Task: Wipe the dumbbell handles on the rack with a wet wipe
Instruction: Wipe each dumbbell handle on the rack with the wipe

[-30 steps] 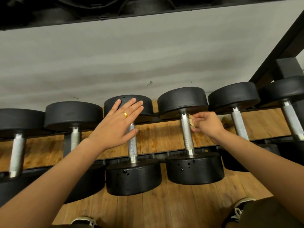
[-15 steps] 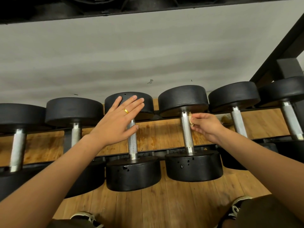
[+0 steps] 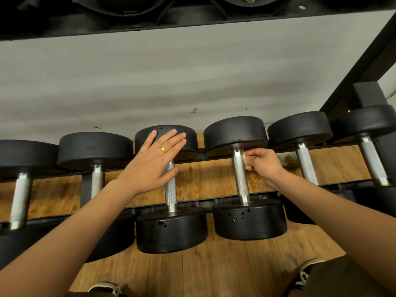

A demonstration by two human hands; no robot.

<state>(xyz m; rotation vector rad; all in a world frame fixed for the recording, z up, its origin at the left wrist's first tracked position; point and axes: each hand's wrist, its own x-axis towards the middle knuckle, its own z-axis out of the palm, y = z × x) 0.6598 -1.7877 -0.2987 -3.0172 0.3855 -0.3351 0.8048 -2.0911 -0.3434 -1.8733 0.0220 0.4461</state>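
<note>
The wet wipe [image 3: 248, 166] is pinched by the right hand [image 3: 264, 162] against the far end of a racked dumbbell handle [image 3: 241, 181], whose long axis runs toward the wearer; the left hand [image 3: 154, 161] is laid flat on the neighbouring dumbbell [image 3: 171, 230].

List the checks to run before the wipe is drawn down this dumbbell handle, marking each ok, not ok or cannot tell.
1. Wipe gripped: ok, pinched in the fingers of the right hand.
2. Wipe against the handle: ok, touching near its far end.
3. Rest of the handle free for the stroke: ok, bare metal all the way down.
4. Left hand out of the way: ok, open and flat over the neighbouring dumbbell.
5. Wipe wet enough: cannot tell.
</note>
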